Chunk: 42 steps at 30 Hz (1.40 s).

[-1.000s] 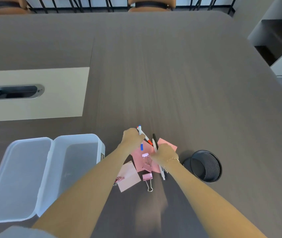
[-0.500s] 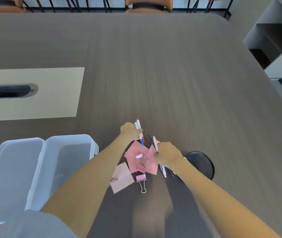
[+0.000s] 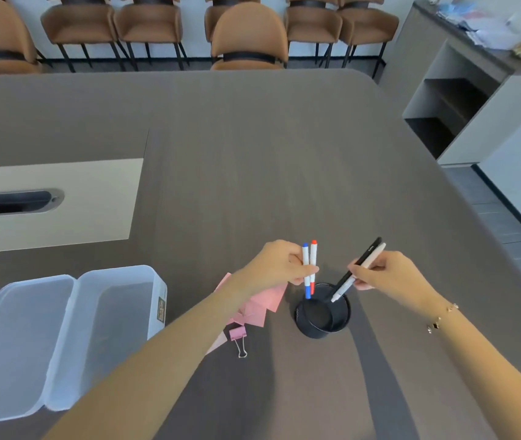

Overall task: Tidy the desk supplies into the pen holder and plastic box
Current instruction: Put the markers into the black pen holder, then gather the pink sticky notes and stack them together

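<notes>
My left hand (image 3: 279, 263) grips two white markers (image 3: 309, 270), one with blue ends and one with red ends, held upright with their lower tips over the rim of the black mesh pen holder (image 3: 322, 312). My right hand (image 3: 386, 269) holds a black pen and a white pen (image 3: 359, 268) slanted, their lower tips pointing into the holder's mouth. Pink sticky notes (image 3: 257, 304) lie left of the holder, partly hidden by my left arm. A pink binder clip (image 3: 237, 336) rests in front of them. The clear plastic box (image 3: 119, 315) stands open at the left, lid flat.
A beige cable panel with a metal slot (image 3: 14, 203) is set into the table at the far left. Brown chairs (image 3: 248, 38) line the far edge. A grey shelf unit (image 3: 462, 100) stands beyond the table's right corner.
Both hands lifted their pens off the sticky-note pile and carried them right, above the pen holder. The camera view tilted up, showing the chairs.
</notes>
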Each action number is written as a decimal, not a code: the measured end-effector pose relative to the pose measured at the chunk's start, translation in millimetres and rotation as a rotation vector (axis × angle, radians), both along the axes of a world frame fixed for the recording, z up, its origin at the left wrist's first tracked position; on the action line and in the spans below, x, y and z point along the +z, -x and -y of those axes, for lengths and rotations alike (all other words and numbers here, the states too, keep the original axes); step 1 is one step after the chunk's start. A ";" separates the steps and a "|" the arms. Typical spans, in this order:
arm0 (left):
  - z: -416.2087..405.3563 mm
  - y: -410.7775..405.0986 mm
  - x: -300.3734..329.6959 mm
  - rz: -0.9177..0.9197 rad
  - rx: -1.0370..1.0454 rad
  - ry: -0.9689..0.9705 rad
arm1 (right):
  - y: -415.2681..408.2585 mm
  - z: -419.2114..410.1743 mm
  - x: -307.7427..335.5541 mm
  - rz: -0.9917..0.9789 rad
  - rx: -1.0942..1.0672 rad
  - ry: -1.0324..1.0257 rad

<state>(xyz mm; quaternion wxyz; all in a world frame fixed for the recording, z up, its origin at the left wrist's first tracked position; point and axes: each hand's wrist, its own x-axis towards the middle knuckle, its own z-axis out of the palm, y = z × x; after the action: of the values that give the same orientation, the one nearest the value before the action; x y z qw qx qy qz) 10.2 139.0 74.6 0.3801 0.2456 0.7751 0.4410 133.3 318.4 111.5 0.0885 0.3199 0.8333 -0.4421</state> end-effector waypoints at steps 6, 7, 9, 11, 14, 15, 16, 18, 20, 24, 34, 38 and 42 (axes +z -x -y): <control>-25.8 -36.4 -27.8 -0.119 -0.094 0.225 | -7.5 9.8 -31.5 0.161 0.210 -0.054; -26.2 -37.6 -30.2 -0.133 -0.090 0.250 | -6.7 11.4 -35.1 0.164 0.235 -0.064; -24.7 -36.9 -33.8 -0.135 -0.042 0.259 | -4.4 12.0 -39.9 0.146 0.257 -0.085; -20.9 -34.8 -32.8 -0.116 0.003 0.248 | -3.0 10.7 -42.1 0.115 0.246 -0.094; -12.7 -31.3 -27.9 -0.093 0.074 0.222 | -3.5 9.7 -40.2 0.087 0.223 -0.128; -8.5 -29.3 -26.9 -0.099 0.104 0.213 | -3.9 9.5 -38.8 0.068 0.196 -0.138; -2.9 -26.4 -27.0 -0.129 0.132 0.224 | -4.2 10.2 -36.3 0.039 0.155 -0.140; 15.1 -19.1 -28.7 -0.214 0.196 0.295 | -3.6 15.5 -31.3 -0.053 0.080 -0.145; 40.9 -9.6 -36.7 -0.236 0.240 0.388 | 0.5 29.1 -28.7 -0.133 0.087 -0.173; 95.8 2.2 -62.5 -0.240 0.235 0.588 | 17.2 74.0 -45.6 -0.136 0.336 -0.188; 132.7 3.4 -113.3 -0.194 0.154 0.931 | 86.7 129.6 -134.7 0.187 0.460 -0.396; 141.4 7.1 -121.8 -0.242 0.092 0.926 | 106.7 126.8 -151.8 0.280 0.433 -0.454; 147.9 12.3 -122.1 -0.238 0.000 0.916 | 109.5 122.1 -158.5 0.325 0.433 -0.523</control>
<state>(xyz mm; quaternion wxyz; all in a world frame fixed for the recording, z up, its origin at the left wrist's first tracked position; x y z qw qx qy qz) -2.1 -8.8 -47.5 0.3577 0.1015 0.9280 0.0225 23.8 196.3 -47.0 0.2262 0.2140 0.9415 -0.1291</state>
